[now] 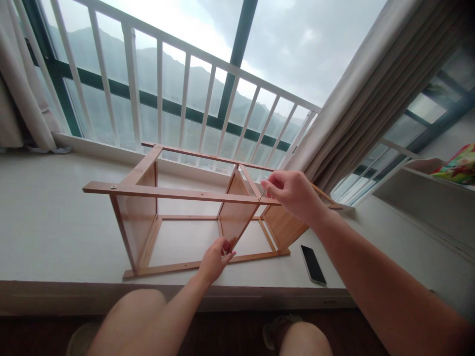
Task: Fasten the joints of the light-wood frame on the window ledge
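Observation:
A wooden shelf frame (174, 193) lies on its side on the white window ledge, with panels set between its rails. My right hand (293, 193) is above the upper rail, its fingers closed on a thin metal hex key (262, 194). The key's tip meets the rail where the middle panel (237, 212) joins it. Lower down, my left hand (217, 257) is beside the bottom edge of that panel. Its fingers are pinched together around something small that I cannot make out.
A phone (313, 264) lies on the ledge (55, 212) right of the frame. Behind stands a white railing (185, 94) before the window. A curtain (349, 84) hangs at the right, near a white shelf unit (426, 198). My knees are below the ledge's front edge.

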A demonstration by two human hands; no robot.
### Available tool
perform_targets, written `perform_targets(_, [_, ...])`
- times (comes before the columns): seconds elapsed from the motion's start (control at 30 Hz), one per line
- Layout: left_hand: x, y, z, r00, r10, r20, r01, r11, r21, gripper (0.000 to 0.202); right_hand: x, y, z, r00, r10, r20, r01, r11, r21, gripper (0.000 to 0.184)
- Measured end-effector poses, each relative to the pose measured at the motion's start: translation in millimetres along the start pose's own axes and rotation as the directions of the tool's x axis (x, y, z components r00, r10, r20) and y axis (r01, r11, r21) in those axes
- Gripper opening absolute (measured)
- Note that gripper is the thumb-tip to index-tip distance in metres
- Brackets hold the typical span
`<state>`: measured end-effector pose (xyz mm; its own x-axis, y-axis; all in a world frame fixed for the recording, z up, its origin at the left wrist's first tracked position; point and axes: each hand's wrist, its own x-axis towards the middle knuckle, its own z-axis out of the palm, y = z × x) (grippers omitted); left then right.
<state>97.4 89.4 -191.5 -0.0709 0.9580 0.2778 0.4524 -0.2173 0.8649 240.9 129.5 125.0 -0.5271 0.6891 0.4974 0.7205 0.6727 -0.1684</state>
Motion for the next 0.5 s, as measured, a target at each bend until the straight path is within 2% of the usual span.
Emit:
perform_targets(0.13, [0.0,-0.4,0.0,1.0,-0.002,-0.001,0.002,1.0,0.005,0.021,-2.4,-3.8,4.6,0.995,0.077,-0.058,-0.073,0.995,0.062,0.036])
perform_targets(0.23, [0.3,-0.3,0.1,1.0,0.001,-0.002,-0.001,1.0,0.004,0.021,-4.0,-2.6,5.5,0.989,0.108,-0.101,-0.093,0.985,0.147,0.031])
perform_targets(0.37, [0.9,-1.2,1.1,1.0,0.006,-0.007,-0.006,1.0,0.001,0.021,-4.3,4.1,3.3,0.996,0.08,-0.028,-0.069,0.956,0.284,0.024])
perform_targets(0.5, [1.2,-1.9,2.3,1.0,0.012,-0.01,-0.013,1.0,-0.005,0.022,-5.8,8.6,0.4,0.999,0.01,0.049,-0.025,0.95,0.312,0.019])
